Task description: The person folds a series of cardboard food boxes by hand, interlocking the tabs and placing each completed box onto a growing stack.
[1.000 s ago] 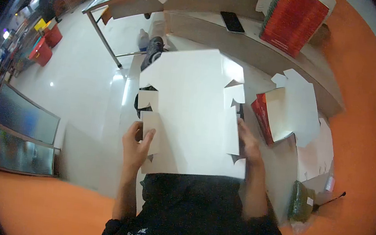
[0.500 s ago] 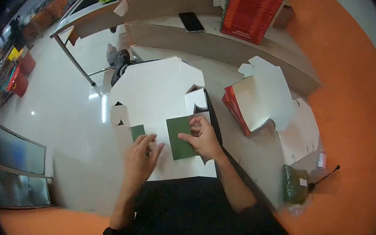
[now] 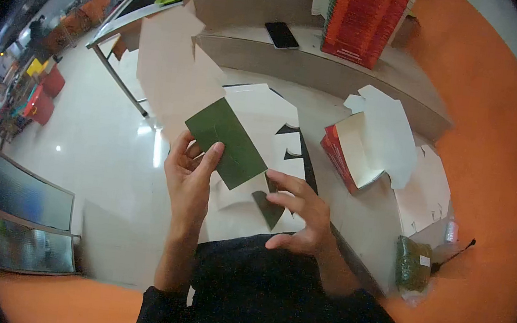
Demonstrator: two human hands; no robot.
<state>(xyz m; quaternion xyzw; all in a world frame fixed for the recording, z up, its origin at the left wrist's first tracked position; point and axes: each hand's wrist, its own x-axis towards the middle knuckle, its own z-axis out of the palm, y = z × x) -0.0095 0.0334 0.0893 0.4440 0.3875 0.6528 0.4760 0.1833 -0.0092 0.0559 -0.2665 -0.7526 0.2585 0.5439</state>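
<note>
My left hand (image 3: 194, 167) grips a partly folded cardboard box blank, its thumb pressed on the green panel (image 3: 227, 142). A large white part of this blank (image 3: 174, 66) rises tilted to the upper left. My right hand (image 3: 304, 211) has its fingers apart beside the panel's lower right corner. Its fingertips are close to a smaller green flap (image 3: 267, 210); whether they touch it I cannot tell. Under both hands, another flat white box blank (image 3: 258, 107) with cut notches along its right edge lies over my lap.
At right stands an open red-and-white box (image 3: 362, 151), next to a flat white cardboard piece (image 3: 424, 190). A green-filled plastic bag (image 3: 412, 263) lies by the orange wall. On the ledge are a phone (image 3: 282, 36) and a tall stack of red cartons (image 3: 360, 23).
The blank with the green panel has been lifted and turned, its white part now up at the left. My left hand has taken hold of the panel; my right hand has let go and opened.
</note>
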